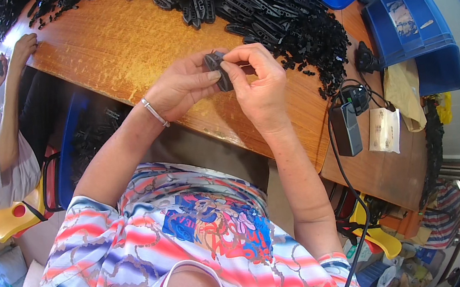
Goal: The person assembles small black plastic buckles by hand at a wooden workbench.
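Pinching small black plastic clip (219, 70) (ribbed, flat), left hand (182, 87) and right hand (260, 84) fingers clamped on it.

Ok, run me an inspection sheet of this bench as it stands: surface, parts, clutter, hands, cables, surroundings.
Surface: wooden table, worn near edge.
Job's things: small black plastic part pinched between both hands; big heap of black parts behind.
Clutter: grey power adapter, paper packet.
Grippers: left hand and right hand, fingers closed on the part.
Cables: black cable hanging off the edge.
Surroundings: blue bins; a co-worker's arm at left.
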A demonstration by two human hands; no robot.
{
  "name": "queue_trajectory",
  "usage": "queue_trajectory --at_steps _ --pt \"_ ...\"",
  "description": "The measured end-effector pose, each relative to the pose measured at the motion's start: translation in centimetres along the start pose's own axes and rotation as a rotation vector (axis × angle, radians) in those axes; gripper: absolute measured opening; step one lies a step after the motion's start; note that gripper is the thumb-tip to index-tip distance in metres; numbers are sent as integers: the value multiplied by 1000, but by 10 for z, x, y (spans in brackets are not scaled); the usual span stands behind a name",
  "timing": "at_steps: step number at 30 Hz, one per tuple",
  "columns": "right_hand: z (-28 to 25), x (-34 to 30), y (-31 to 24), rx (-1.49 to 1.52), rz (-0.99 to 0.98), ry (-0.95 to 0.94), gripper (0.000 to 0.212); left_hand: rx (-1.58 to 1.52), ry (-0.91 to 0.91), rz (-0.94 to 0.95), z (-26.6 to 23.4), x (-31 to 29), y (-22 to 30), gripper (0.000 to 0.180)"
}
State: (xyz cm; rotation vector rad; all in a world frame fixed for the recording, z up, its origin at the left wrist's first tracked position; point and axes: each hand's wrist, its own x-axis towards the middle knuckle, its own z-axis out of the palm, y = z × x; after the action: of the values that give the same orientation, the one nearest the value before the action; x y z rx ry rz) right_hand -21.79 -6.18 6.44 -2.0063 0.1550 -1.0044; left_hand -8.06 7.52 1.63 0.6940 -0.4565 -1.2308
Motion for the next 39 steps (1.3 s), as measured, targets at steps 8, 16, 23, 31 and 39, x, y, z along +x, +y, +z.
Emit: queue_trajectory --at_steps 8,16,23,31,39 --pt "2 -10 2 14 135 2 13 98 136 33 -1 -1 7 61" --pt "8 -12 6 -5 111 -21 13 233 150 109 5 -2 6 58" --pt "4 -15 5 -49 197 -76 13 345 163 193 3 -6 7 56" --pt "10 -17 3 88 116 11 13 328 178 231 6 -8 1 54" --pt "7 -23 11 -22 76 -19 14 391 167 252 7 -10 0 53"
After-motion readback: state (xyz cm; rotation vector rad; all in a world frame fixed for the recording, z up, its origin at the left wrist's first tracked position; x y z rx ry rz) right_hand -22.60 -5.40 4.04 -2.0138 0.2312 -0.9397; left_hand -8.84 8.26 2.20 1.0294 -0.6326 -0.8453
